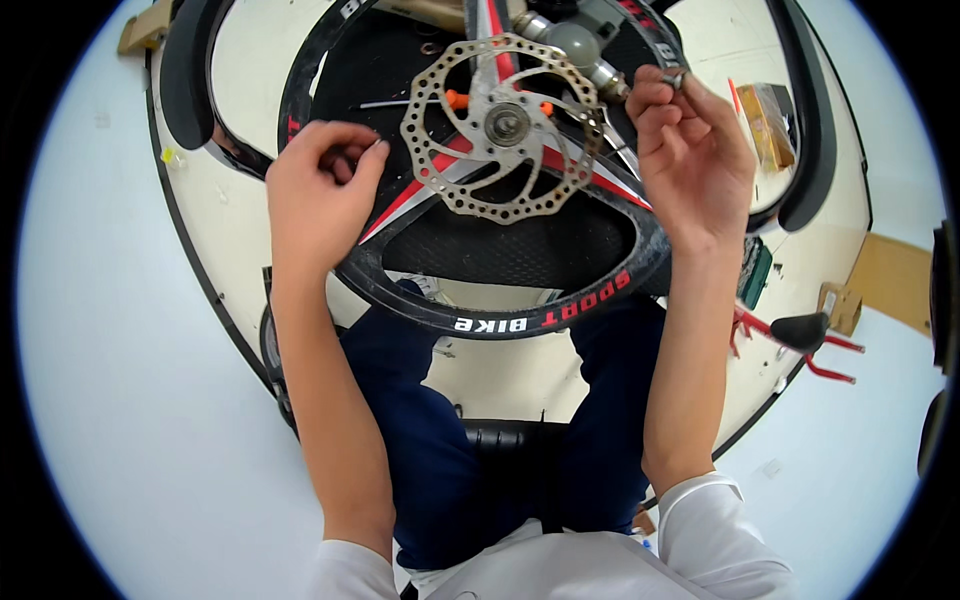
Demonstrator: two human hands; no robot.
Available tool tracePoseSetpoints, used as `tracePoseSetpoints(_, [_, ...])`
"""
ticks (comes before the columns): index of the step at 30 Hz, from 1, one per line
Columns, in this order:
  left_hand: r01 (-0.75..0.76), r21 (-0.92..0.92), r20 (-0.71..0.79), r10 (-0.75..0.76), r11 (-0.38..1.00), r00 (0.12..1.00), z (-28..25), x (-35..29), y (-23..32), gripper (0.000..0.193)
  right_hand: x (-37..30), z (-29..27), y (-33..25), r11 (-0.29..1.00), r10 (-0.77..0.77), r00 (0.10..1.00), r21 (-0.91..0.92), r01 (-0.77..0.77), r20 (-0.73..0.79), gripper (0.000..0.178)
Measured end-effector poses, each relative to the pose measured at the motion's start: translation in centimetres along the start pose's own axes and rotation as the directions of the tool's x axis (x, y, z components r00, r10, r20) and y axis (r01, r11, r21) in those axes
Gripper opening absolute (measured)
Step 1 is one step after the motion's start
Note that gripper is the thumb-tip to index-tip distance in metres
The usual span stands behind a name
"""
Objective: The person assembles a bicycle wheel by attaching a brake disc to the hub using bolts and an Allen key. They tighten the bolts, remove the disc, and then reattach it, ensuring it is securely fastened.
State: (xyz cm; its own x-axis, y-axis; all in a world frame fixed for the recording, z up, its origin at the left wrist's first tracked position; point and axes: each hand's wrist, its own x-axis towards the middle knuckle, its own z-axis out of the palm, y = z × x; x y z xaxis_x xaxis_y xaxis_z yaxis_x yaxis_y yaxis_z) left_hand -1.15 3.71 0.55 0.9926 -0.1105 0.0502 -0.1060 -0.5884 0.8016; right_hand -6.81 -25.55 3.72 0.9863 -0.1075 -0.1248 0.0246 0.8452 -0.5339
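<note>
In front of me lies a black bicycle wheel (444, 318) with red and white spokes. A silver disc brake rotor (428, 165), ringed with holes, sits around its hub (507, 124). My left hand (325, 195) is over the wheel's left side, fingers curled and thumb against them; whatever may be in the pinch is too small to make out. At the wheel's upper right, my right hand (700, 165) pinches a small metal nut (673, 80) between thumb and fingertips, palm turned up. A screwdriver with an orange handle (457, 99) shows partly behind the rotor.
The wheel rests on a black chair seat (470, 258) with curved armrests (812, 120) on both sides. Metal parts (575, 45) lie beyond the rotor. To the right are a cardboard box (768, 125), a green case (757, 272) and red metal tubing (838, 345) on the floor.
</note>
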Motion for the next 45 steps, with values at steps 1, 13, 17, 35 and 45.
tracePoseSetpoints(1, [-0.025, -0.045, -0.041, 0.023, 0.999, 0.999, -0.2, -1.2, 0.9, 0.011, -1.1, -0.4, 0.0, 1.0, -0.023, 0.998, -0.009, 0.023, -0.062, 0.021])
tracePoseSetpoints(13, [-0.268, -0.008, 0.2, 0.264, 0.963, 0.943, 7.5, -13.6, 8.0, 0.014, -13.5, -3.0, 11.0, 0.954, 0.259, 0.852, 0.261, -0.151, -0.454, 0.022])
tracePoseSetpoints(17, [-0.116, 0.06, 0.195, 0.102, 0.991, 0.975, 7.5, -12.9, 6.3, 0.028, -11.5, -3.5, 10.4, 0.999, 0.035, 0.87, -0.006, -0.044, -0.492, 0.025])
tracePoseSetpoints(35, [-0.404, 0.564, 0.142, 0.397, 0.72, 0.907, 14.6, -5.8, -0.8, 0.057, -4.2, -1.6, 13.1, 0.763, -0.495, 0.34, -0.587, -0.27, -0.799, 0.02])
tracePoseSetpoints(45, [-0.436, 0.479, 0.174, 0.405, 0.762, 0.898, 15.1, -6.1, -0.1, 0.049, -2.4, -2.1, 12.9, 0.78, -0.479, 0.149, -0.497, -0.38, -0.865, 0.026])
